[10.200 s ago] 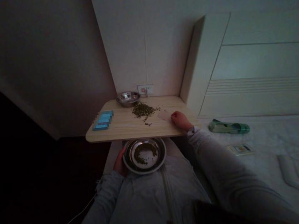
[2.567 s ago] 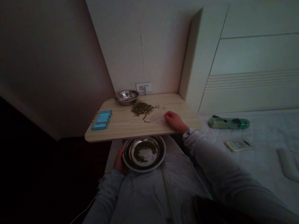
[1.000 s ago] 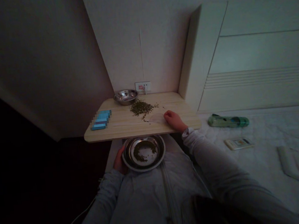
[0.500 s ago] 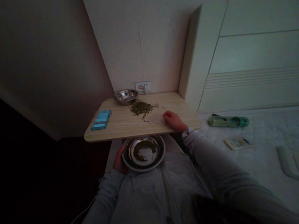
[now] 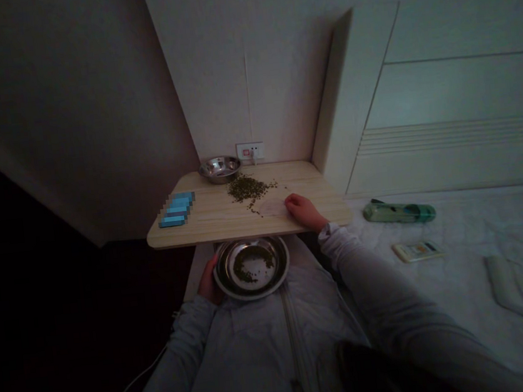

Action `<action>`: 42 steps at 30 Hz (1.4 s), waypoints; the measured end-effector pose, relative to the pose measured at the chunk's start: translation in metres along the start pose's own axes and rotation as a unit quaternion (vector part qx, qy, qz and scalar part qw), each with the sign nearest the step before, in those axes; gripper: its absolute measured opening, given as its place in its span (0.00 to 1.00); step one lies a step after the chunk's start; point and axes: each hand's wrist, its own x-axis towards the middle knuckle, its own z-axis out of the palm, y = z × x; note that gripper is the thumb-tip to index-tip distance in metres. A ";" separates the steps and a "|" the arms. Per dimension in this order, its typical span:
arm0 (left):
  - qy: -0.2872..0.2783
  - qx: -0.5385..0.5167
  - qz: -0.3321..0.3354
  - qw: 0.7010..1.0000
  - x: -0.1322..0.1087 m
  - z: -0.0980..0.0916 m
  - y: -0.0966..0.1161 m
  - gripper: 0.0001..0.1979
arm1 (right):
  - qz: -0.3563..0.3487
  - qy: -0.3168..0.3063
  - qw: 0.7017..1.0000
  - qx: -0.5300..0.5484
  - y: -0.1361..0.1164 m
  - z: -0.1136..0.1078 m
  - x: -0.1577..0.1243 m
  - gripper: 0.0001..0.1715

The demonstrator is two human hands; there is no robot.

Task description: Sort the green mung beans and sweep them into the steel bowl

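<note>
My left hand [image 5: 209, 282] grips the left rim of a round metal bowl [image 5: 255, 293], held under the table's front edge above my lap. Small dark green bits, like beans or seeds, lie in a curved band inside it. On the wooden table [image 5: 218, 228], my right hand [image 5: 304, 209] is closed on a thin, clear, flat piece [image 5: 273, 206], maybe plastic; its exact kind cannot be made out. To the left of that piece are a few stray bits, and beyond it spreads a heap of the same green bits [image 5: 246, 187].
A second metal bowl [image 5: 221, 170] stands at the table's back left, near a wall socket [image 5: 250, 151]. A blurred-out blue object [image 5: 177, 210] lies at the left. On the bed to the right are a green bottle [image 5: 399, 211], a phone [image 5: 417, 250] and a pale pouch-like item [image 5: 515, 286].
Almost nothing differs. The clear piece in my right hand shows slightly more plainly, and a few stray bits beside it have shifted a little. Both hands and the bowl stay put.
</note>
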 end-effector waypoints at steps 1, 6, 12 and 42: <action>0.000 0.001 0.001 1.000 0.000 0.000 0.000 0.13 | -0.002 0.001 1.000 0.000 0.000 0.000 0.000 0.09; -0.005 -0.001 0.003 1.000 0.001 -0.001 -0.001 0.14 | -0.005 0.006 1.000 -0.014 0.001 0.001 0.001 0.10; -0.009 -0.002 -0.007 1.000 0.000 -0.001 -0.001 0.15 | -0.015 -0.028 0.999 0.004 0.003 0.002 0.001 0.11; -0.005 -0.003 -0.005 1.000 -0.001 0.001 0.000 0.14 | 0.003 -0.007 0.999 -0.047 -0.002 0.004 0.001 0.09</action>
